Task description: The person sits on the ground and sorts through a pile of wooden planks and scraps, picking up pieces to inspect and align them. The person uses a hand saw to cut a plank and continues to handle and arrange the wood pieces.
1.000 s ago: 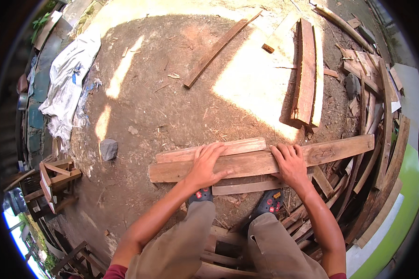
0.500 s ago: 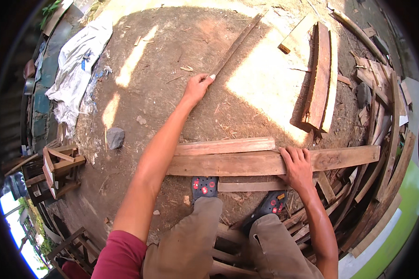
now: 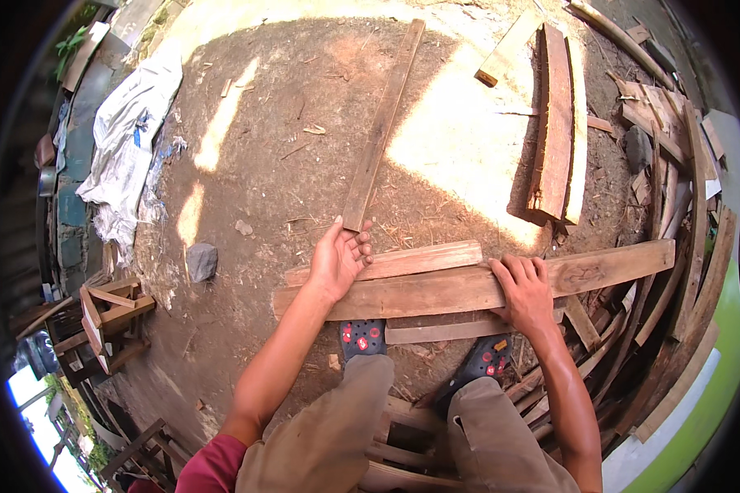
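My left hand (image 3: 339, 261) holds the near end of a long, narrow wooden strip (image 3: 386, 123), thumb on one side and curled fingers on the other. The strip stretches away from me. My right hand (image 3: 524, 294) lies over a wide wooden plank (image 3: 419, 294), its fingers across the far edge and its thumb at the near edge. This plank runs crosswise in front of my feet. A shorter wooden piece (image 3: 423, 260) lies along its far side, and another board (image 3: 436, 331) shows on the near side between my shoes.
Two thick timbers (image 3: 552, 123) lie at the far right, near a short board (image 3: 510, 48). Scrap wood (image 3: 674, 304) is heaped along the right. At left are a white sack (image 3: 136, 140), a grey stone (image 3: 201, 262) and a small wooden frame (image 3: 111, 316).
My left hand has come back toward me with the strip, turning palm up. The strip now shows its broad face and points more straight ahead. My right hand stays on the plank.
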### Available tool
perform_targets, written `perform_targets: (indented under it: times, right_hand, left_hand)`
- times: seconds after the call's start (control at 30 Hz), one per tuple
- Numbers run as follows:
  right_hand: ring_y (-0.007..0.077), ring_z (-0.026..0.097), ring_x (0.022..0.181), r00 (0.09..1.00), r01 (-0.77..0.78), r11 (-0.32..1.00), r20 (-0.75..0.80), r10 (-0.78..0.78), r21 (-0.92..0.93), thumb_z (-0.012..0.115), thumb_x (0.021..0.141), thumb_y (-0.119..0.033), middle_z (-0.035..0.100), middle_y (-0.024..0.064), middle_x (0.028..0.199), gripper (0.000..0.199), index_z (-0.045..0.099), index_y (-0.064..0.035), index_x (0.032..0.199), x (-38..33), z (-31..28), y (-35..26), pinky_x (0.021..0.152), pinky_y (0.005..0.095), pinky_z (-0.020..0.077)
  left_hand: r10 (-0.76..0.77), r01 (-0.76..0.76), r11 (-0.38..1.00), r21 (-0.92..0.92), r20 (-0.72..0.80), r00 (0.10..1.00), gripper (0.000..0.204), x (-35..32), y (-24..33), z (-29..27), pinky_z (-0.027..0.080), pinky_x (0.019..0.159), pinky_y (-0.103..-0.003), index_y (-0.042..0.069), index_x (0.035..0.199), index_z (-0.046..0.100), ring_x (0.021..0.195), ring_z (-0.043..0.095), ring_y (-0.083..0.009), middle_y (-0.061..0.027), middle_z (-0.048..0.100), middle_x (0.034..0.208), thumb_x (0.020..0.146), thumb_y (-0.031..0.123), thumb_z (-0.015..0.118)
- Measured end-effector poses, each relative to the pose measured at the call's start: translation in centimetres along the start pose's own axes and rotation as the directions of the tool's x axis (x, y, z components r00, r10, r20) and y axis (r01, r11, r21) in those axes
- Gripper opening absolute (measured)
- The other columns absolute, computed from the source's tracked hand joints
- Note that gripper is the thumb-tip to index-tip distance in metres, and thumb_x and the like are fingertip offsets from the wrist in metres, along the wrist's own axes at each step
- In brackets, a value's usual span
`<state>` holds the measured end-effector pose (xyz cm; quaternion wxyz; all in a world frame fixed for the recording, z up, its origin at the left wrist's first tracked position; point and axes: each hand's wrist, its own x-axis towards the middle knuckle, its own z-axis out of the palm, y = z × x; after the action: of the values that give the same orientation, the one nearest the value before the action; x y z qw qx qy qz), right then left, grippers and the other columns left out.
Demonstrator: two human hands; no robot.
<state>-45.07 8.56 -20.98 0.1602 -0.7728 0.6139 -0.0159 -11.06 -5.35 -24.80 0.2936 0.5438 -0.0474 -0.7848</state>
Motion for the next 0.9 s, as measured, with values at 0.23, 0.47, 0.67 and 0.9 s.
perform_targets:
  times: [0.23, 0.47, 0.67, 0.9]
  right_hand:
    - [0.0358, 0.043, 0.141, 0.994, -0.102, 0.979, 0.058, 0.093, 0.175, 0.094, 0.063, -0.034, 0.050, 0.0161, 0.144, 0.098, 0.048, -0.0101, 0.146, 0.5, -2.5, -1.8, 0.120, 0.0575, 0.0258]
    - [0.0443, 0.047, 0.136, 0.918, -0.147, 0.734, -0.184, 0.350, 0.663, 0.075, 0.092, -0.019, 0.044, 0.0300, 0.146, 0.069, 0.041, 0.0063, 0.147, 1.8, -3.2, -6.7, 0.113, 0.0494, 0.0402]
    - [0.0218, 0.068, 0.099, 0.775, -0.544, -0.211, 0.583, 0.244, 0.812, 0.067, 0.103, -0.033, 0.069, 0.0148, 0.111, 0.058, 0.046, 0.0073, 0.139, 1.5, -1.4, -8.9, 0.086, 0.0357, 0.0558]
    - [0.0102, 0.062, 0.076, 0.822, -0.417, -0.110, 0.426, 0.379, 0.902, 0.065, 0.105, -0.030, 0.066, 0.0047, 0.092, 0.037, 0.057, 0.0025, 0.120, -1.6, -0.1, -8.6, 0.067, 0.0268, 0.0505]
  left_hand:
    - [-0.066, 0.068, 0.997, -0.032, 0.072, 0.995, 0.058, -6.2, -1.8, 0.4, 0.051, 0.079, -0.034, -0.004, 0.131, 0.059, 0.086, 0.061, -0.0182, -0.0058, 0.065, 0.097, 0.110, 0.046, 0.039]
    - [-0.219, -0.006, 0.926, 0.377, 0.550, 0.806, 0.054, -10.0, -5.5, 0.1, 0.053, 0.095, -0.039, -0.008, 0.136, 0.056, 0.112, 0.065, -0.0250, -0.0177, 0.067, 0.118, 0.111, 0.038, 0.043]
    - [-0.607, -0.349, 0.370, 0.861, 0.508, 0.611, 0.044, -11.3, -8.0, 3.7, 0.052, 0.097, -0.040, 0.000, 0.118, 0.069, 0.109, 0.069, -0.0274, -0.0134, 0.074, 0.111, 0.107, 0.039, 0.054]
    - [-0.254, -0.638, 0.007, 0.770, 0.619, 0.743, 0.039, -12.0, -7.5, 1.9, 0.054, 0.090, -0.044, 0.005, 0.116, 0.069, 0.101, 0.070, -0.0355, -0.0165, 0.073, 0.105, 0.100, 0.040, 0.066]
